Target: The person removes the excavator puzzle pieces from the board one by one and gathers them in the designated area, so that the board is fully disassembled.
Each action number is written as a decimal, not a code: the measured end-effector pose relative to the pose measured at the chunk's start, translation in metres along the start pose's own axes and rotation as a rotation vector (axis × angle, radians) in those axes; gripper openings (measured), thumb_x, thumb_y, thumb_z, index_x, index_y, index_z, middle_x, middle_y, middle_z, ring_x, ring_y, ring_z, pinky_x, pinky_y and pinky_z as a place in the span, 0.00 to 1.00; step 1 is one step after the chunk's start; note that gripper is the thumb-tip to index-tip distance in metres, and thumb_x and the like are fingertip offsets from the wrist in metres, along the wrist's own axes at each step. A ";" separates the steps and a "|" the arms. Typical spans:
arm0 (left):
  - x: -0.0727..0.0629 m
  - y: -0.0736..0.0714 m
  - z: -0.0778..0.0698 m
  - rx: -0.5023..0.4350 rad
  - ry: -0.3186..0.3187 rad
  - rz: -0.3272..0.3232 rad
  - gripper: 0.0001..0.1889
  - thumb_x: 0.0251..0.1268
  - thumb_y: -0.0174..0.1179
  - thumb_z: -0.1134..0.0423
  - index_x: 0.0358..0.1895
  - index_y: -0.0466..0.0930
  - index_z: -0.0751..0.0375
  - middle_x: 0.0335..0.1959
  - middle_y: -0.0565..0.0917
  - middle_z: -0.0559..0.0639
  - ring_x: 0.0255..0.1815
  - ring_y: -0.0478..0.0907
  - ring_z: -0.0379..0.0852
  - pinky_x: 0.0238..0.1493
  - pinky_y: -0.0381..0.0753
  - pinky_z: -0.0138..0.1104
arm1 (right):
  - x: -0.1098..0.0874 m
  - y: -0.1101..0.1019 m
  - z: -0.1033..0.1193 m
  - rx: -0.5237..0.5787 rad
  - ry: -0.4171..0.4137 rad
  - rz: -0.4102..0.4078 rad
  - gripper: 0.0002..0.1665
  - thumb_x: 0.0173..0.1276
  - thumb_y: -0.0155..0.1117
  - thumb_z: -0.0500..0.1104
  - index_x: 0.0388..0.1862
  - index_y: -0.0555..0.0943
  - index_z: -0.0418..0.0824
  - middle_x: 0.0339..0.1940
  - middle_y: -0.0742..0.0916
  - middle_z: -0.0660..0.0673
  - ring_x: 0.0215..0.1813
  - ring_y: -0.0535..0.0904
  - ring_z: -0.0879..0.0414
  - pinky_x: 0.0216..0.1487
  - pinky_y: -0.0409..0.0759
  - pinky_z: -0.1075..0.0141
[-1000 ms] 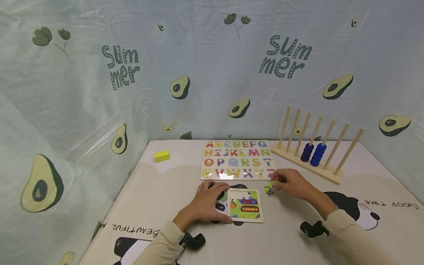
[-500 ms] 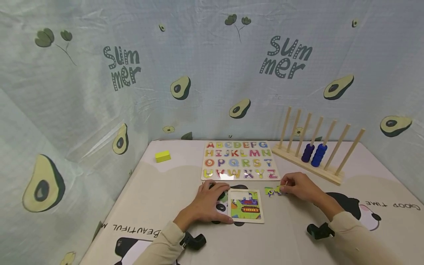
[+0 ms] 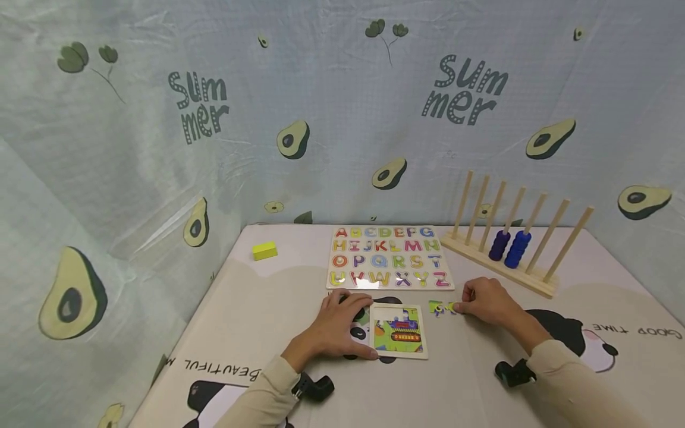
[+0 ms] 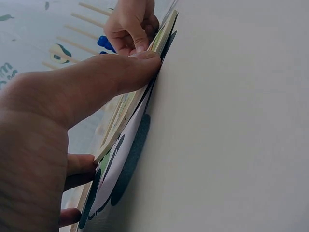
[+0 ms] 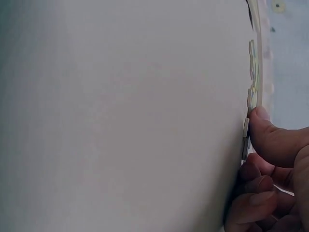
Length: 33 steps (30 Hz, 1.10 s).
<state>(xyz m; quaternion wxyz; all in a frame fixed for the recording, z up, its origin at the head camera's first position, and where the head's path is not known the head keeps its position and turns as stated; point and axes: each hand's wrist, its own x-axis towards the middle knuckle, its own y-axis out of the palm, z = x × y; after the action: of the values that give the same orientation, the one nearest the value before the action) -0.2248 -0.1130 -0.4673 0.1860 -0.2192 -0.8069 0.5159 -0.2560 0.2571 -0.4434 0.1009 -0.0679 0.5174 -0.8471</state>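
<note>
In the head view my left hand (image 3: pixel 334 328) holds a square wooden jigsaw tray (image 3: pixel 425 333) at its left side, thumb at the near corner and index finger at the far one. The tray's picture shows a digger-like vehicle on green, with a pale gap along the top. To the right of the tray, my right hand (image 3: pixel 489 303) pinches a small yellow-green jigsaw piece (image 3: pixel 452 308) at the tabletop. Another jigsaw piece (image 3: pixel 434 307) lies just left of it; whether they are joined I cannot tell. The left wrist view shows my left thumb (image 4: pixel 137 67) on the tray's edge.
Behind the hands lies an alphabet board (image 3: pixel 390 258). A wooden peg rack (image 3: pixel 497 264) with dark purple and blue beads stands at the back right. A yellow block (image 3: pixel 264 251) sits at the back left. Patterned cloth walls rise behind the table.
My right hand has moved a little right, away from the left jigsaw piece, and now pinches the piece on the right. The left hand and tray have stayed put.
</note>
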 end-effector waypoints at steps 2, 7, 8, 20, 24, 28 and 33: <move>0.000 0.000 0.000 0.000 0.000 0.000 0.54 0.40 0.70 0.25 0.75 0.66 0.42 0.74 0.67 0.38 0.70 0.55 0.49 0.70 0.57 0.52 | 0.000 -0.001 -0.001 0.012 0.001 0.001 0.18 0.60 0.76 0.50 0.23 0.77 0.44 0.21 0.77 0.51 0.27 0.71 0.56 0.29 0.66 0.64; 0.001 0.000 -0.001 -0.002 -0.001 0.004 0.54 0.39 0.70 0.24 0.75 0.66 0.41 0.74 0.67 0.37 0.71 0.55 0.49 0.70 0.57 0.52 | -0.001 -0.005 -0.002 0.062 0.042 0.011 0.19 0.61 0.76 0.53 0.24 0.78 0.43 0.22 0.77 0.50 0.27 0.72 0.56 0.27 0.67 0.63; 0.001 0.000 -0.001 -0.002 -0.003 0.006 0.54 0.39 0.70 0.24 0.75 0.66 0.41 0.74 0.67 0.37 0.71 0.55 0.49 0.70 0.57 0.52 | -0.001 -0.006 -0.002 0.071 0.052 0.012 0.20 0.62 0.75 0.53 0.24 0.78 0.42 0.22 0.77 0.50 0.26 0.72 0.55 0.27 0.68 0.63; 0.000 -0.003 -0.003 -0.002 -0.008 0.001 0.54 0.39 0.70 0.25 0.75 0.67 0.42 0.74 0.68 0.38 0.71 0.55 0.50 0.71 0.56 0.53 | -0.002 -0.007 0.039 0.114 -0.062 -0.010 0.18 0.65 0.72 0.51 0.24 0.77 0.44 0.21 0.76 0.51 0.25 0.70 0.57 0.27 0.66 0.64; 0.001 -0.003 -0.002 0.002 -0.004 -0.001 0.54 0.40 0.69 0.24 0.75 0.67 0.42 0.74 0.68 0.38 0.71 0.55 0.51 0.71 0.56 0.53 | 0.001 -0.003 0.055 0.116 -0.120 -0.001 0.17 0.63 0.74 0.50 0.25 0.76 0.45 0.22 0.75 0.51 0.28 0.70 0.57 0.30 0.66 0.65; 0.001 -0.002 -0.002 0.003 -0.004 0.006 0.54 0.40 0.68 0.24 0.75 0.67 0.42 0.74 0.68 0.38 0.71 0.55 0.50 0.71 0.56 0.53 | 0.003 0.000 0.068 0.136 -0.167 0.010 0.14 0.62 0.75 0.48 0.27 0.79 0.45 0.23 0.77 0.52 0.29 0.71 0.57 0.31 0.68 0.66; 0.001 -0.001 -0.002 -0.003 -0.007 0.010 0.53 0.40 0.69 0.24 0.74 0.68 0.42 0.74 0.68 0.38 0.70 0.56 0.50 0.71 0.56 0.53 | 0.003 0.006 0.080 0.154 -0.208 0.035 0.10 0.61 0.76 0.44 0.29 0.81 0.46 0.24 0.77 0.53 0.31 0.72 0.57 0.31 0.71 0.67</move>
<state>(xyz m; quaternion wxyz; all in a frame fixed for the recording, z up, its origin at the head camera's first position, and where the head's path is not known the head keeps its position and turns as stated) -0.2243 -0.1109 -0.4656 0.1802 -0.2216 -0.8072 0.5165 -0.2411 0.1844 -0.4124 0.1736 -0.1382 0.4388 -0.8708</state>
